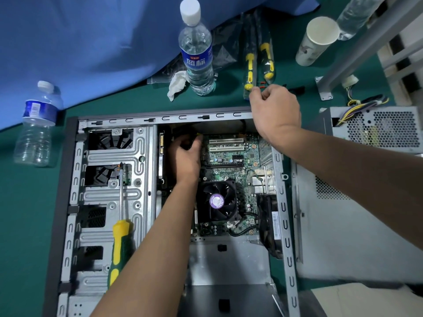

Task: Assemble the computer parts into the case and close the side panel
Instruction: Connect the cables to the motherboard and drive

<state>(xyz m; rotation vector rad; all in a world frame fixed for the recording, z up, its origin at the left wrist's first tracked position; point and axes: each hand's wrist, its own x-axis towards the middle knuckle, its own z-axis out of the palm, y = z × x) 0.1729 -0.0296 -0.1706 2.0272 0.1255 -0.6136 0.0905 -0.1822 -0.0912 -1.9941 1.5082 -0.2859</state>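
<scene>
Head view: the left hand (186,154) curled on something dark at the motherboard's (231,165) far-left corner inside the case (109,197), likely seating a connector; the right hand (275,110), loosely curled, steadied the case's far rim; next, pressing it home

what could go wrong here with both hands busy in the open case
The screwdriver lies loose on the drive cage; a nudge from the left forearm could send it sliding. The left hand works in the dark gap beside the motherboard, where it could knock parts. The water bottle stands near the case and could tip.
</scene>
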